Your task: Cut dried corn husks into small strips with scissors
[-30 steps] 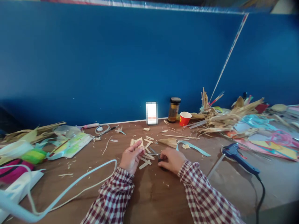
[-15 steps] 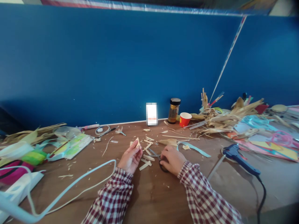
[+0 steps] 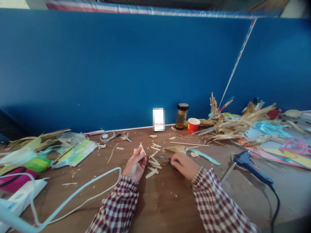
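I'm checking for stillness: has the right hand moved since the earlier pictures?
Yes: the right hand has moved slightly rightward, judged against the red cup.

Prob. a craft workshop: corded hot-glue gun (image 3: 254,167), scissors (image 3: 171,164), pale cut strips (image 3: 152,172), lt-blue ribbon (image 3: 207,157) & dried husks (image 3: 257,115), w/ coloured paper (image 3: 286,156), all on brown worktable (image 3: 165,207) nr. blue partition (image 3: 121,64).

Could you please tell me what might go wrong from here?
The scissors at the right hand point toward loose pale strips, so shifting them could scatter these. The left hand pinches a small pale piece, which might crease if squeezed. The right sleeve could brush the nearby glue gun; whether it is hot cannot be seen.
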